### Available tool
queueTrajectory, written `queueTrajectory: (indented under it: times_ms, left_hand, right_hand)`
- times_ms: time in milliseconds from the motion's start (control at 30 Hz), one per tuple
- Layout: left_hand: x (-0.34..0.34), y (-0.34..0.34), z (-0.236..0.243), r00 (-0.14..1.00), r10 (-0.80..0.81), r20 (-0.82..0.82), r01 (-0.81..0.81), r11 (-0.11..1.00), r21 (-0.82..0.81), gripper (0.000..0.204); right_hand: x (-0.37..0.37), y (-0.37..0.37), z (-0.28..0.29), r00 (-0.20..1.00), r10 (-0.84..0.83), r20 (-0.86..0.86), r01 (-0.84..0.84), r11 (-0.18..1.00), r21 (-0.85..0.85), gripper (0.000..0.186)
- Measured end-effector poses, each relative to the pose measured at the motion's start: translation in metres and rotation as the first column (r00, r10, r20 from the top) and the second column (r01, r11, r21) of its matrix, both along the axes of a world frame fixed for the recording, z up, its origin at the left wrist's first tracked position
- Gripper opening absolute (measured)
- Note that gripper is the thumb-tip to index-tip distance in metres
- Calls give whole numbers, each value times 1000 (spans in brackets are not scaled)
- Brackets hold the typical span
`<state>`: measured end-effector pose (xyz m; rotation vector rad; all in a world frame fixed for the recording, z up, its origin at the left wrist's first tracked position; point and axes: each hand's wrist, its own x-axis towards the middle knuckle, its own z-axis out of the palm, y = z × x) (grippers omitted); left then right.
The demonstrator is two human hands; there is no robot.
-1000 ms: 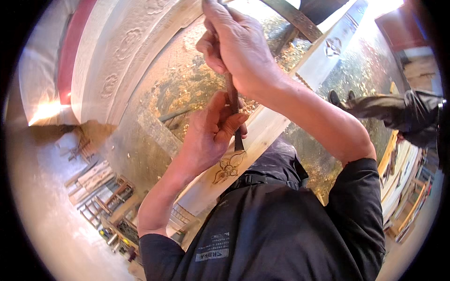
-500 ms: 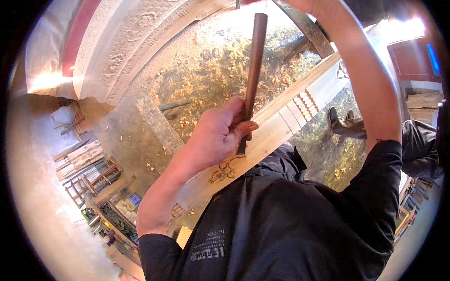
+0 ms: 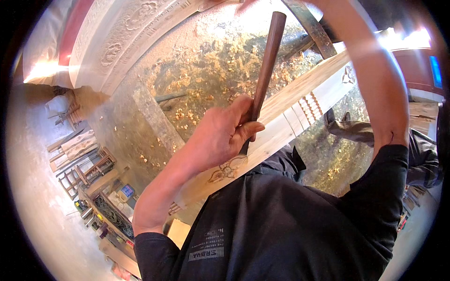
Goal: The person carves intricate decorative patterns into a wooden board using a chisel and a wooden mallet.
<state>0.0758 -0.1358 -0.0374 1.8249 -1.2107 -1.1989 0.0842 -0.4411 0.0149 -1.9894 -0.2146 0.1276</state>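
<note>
My left hand (image 3: 227,129) is closed around a carving chisel (image 3: 269,56) with a long, dark round handle. The handle leans up and to the right, and its lower end meets a long pale wooden beam (image 3: 276,133) beside a carved flower (image 3: 228,169). Farther along the beam are carved rows of beads (image 3: 309,110) and another small carved motif (image 3: 347,75). My right arm is raised on the right side. Only a blurred bit of my right hand (image 3: 243,6) shows at the top edge, so its fingers and anything in them are hidden.
Wood shavings (image 3: 206,100) litter the floor. A large carved panel (image 3: 122,42) curves across the upper left. At left are stacked boards (image 3: 77,145) and a crate with coiled cord (image 3: 112,215). Another person's trouser leg (image 3: 356,131) shows at right, near a dark wooden support (image 3: 314,30).
The chisel handle has tilted farther to the right, and my left hand has shifted slightly right with it. My right hand remains raised at the top edge.
</note>
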Motion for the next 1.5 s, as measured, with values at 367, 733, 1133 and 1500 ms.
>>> queueTrajectory:
  times_ms: [367, 733, 1133, 1500]
  left_hand:
    - [0, 4, 3, 996, 75, -41, -72, 995, 69, 21]
    - [-8, -1, -5, 996, -28, 85, 33, 997, -65, 21]
    - [-74, 5, 3, 847, 243, 473, -114, 952, -285, 37]
    - [-132, -34, -49, 590, 603, 538, -217, 760, -613, 44]
  right_hand:
    - [-37, 68, 44, 975, -140, -173, 120, 985, -123, 112]
    - [-67, 59, 2, 990, -136, -36, 110, 908, -404, 34]
    - [-122, 35, 22, 978, 25, -208, -83, 958, -274, 29]
    - [-167, 28, -13, 972, -12, -235, -29, 985, -173, 23]
